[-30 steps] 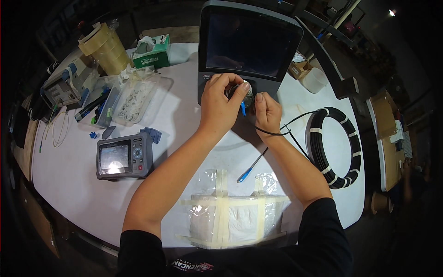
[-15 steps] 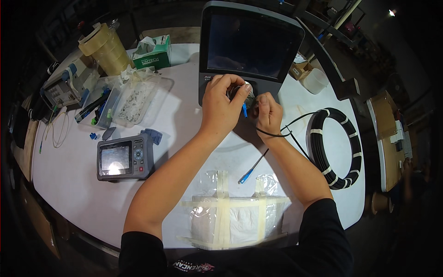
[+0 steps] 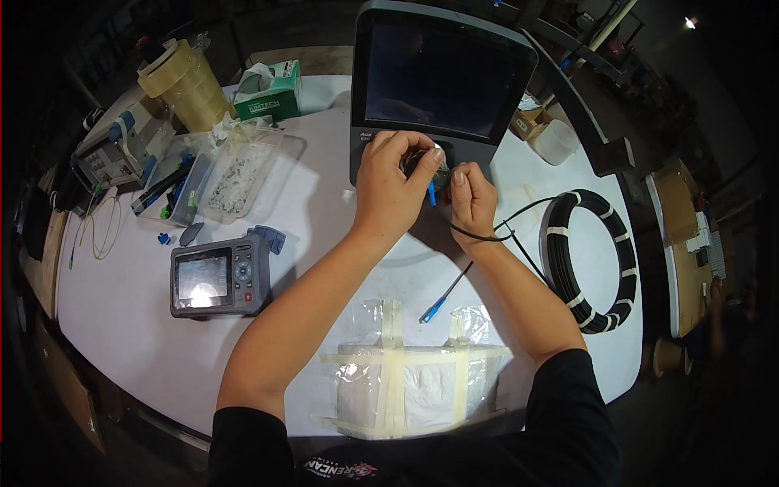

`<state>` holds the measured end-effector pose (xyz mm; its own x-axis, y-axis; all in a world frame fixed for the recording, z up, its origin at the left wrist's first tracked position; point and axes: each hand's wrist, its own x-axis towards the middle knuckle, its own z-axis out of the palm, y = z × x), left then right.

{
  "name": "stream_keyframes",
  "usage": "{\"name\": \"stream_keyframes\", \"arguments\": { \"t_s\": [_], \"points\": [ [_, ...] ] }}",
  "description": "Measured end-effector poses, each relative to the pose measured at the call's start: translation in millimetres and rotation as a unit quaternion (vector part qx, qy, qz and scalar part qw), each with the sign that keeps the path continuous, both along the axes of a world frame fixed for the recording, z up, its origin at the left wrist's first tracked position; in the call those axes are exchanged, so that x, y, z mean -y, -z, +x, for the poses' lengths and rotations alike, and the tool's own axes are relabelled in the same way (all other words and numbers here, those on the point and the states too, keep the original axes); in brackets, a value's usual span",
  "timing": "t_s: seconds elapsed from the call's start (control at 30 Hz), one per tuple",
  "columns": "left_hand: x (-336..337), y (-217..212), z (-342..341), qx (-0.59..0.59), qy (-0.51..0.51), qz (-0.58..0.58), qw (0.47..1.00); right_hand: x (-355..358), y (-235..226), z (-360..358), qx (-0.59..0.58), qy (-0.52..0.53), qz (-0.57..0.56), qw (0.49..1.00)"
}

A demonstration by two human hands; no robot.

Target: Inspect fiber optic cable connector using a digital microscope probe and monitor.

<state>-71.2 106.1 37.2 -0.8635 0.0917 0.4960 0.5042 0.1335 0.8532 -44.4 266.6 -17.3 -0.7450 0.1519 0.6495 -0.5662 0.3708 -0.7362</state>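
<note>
My left hand (image 3: pixel 389 183) is raised to the front of a grey device with a dark screen (image 3: pixel 438 77). Its thumb and index finger curl together over a shiny round part, and what they pinch is hidden. Just below the thumb shows a small blue fiber connector (image 3: pixel 432 194). Close beside it on the right, my right hand (image 3: pixel 472 199) is closed in a fist around a black cable (image 3: pixel 479 237), which bends past the wrist to a tied cable coil (image 3: pixel 558 260). Another blue connector (image 3: pixel 434 309) on a black cable end lies on the table between my forearms.
A handheld tester (image 3: pixel 215 280) lies at the left. Behind it stand clear plastic bins (image 3: pixel 243 183), a boxy instrument (image 3: pixel 118 154), tape rolls (image 3: pixel 187 89) and a green tissue box (image 3: pixel 272 101). A taped clear film pad (image 3: pixel 418 390) covers the near edge. A white tub (image 3: pixel 554 143) sits back right.
Both hands stay at the device's front in nearly the same pose. My right hand's fingers shift only very slightly.
</note>
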Motion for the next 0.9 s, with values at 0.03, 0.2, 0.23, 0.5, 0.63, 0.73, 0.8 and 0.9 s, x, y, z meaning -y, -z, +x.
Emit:
{"name": "stream_keyframes", "arguments": {
  "t_s": [0.03,0.2,0.23,0.5,0.63,0.73,0.8,0.9],
  "points": [
    [-0.1,0.3,-0.1,-0.004,0.001,-0.005,1.0,0.1,-0.2,0.3,-0.007,0.0,-0.003,1.0],
    [0.0,3.0,0.4,-0.026,-0.005,-0.012,1.0,0.4,-1.1,-1.0,-0.022,-0.009,0.0,1.0],
    [0.4,3.1,0.4,-0.031,-0.009,-0.019,0.999,1.0,-1.1,-1.2,-0.025,-0.012,-0.005,1.0],
    [-0.4,0.9,0.9,-0.008,0.0,-0.001,1.0,0.0,1.3,-0.5,-0.02,-0.008,-0.028,0.999],
    [-0.5,1.0,0.8,-0.017,-0.013,-0.002,1.0,1.5,-0.5,0.7,-0.016,-0.006,-0.032,0.999],
    [-0.6,0.5,1.1,-0.013,-0.013,-0.004,1.0,-5.3,2.8,0.7,0.048,-0.013,-0.01,0.999],
    [-1.6,-0.4,2.0,-0.012,-0.016,-0.001,1.0,-5.8,3.3,1.3,0.041,-0.007,0.002,0.999],
    [-1.7,-1.1,2.1,-0.011,-0.02,0.0,1.0,-1.5,-1.3,2.0,0.017,0.003,0.015,1.0]
  ]
}}
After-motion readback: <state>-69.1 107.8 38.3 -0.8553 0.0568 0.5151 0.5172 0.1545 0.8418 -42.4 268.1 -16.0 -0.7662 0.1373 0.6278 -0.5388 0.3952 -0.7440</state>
